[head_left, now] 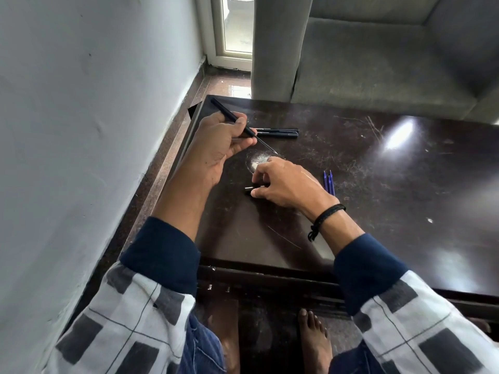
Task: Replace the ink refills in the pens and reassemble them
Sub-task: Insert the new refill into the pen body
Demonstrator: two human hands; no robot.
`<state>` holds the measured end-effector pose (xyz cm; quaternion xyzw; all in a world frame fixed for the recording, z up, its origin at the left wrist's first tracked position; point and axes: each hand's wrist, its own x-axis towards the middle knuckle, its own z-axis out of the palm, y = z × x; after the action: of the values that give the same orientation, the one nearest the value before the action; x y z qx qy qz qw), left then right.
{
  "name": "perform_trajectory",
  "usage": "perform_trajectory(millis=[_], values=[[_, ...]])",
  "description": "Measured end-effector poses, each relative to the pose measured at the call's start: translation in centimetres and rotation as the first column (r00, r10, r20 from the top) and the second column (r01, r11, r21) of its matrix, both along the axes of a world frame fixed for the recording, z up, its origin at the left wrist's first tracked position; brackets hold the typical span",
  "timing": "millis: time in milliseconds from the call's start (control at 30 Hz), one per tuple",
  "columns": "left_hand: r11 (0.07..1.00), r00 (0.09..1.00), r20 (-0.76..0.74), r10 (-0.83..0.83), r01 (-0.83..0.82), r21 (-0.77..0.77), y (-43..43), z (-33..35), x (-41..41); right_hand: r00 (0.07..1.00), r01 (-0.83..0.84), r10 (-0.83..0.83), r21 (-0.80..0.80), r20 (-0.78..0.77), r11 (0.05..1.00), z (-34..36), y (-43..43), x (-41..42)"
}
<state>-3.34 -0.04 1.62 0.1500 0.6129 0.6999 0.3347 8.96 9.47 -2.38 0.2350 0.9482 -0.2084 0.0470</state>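
Our left hand (224, 143) grips the pen barrel (229, 119), thin refill (266, 145) protruding; our right hand (283, 182) pinches a small black piece (249, 189). Fitting it askew could bend that refill.

The left sleeve (129, 306) and right sleeve (421, 314) are white with grey-black rectangles and thin dark lines, each ending in a navy cuff (164, 255). A black braided cord bracelet (325, 215) circles the right wrist. Blue jeans (202, 346) cover the legs; the feet (314, 336) are bare.
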Motion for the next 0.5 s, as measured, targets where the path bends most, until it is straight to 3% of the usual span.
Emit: perform_trajectory(millis=[200,500], values=[[1.0,1.0,0.008,0.011,-0.012,0.007,-0.1,-0.1,-0.2,0.999,0.043,-0.043,-0.016,0.019,0.999,0.6,0.6,0.2],[1.0,1.0,0.015,0.017,-0.017,0.014,-0.3,-0.1,-0.6,0.928,0.372,-0.372,0.025,-0.006,0.928,2.3,3.8,2.3]])
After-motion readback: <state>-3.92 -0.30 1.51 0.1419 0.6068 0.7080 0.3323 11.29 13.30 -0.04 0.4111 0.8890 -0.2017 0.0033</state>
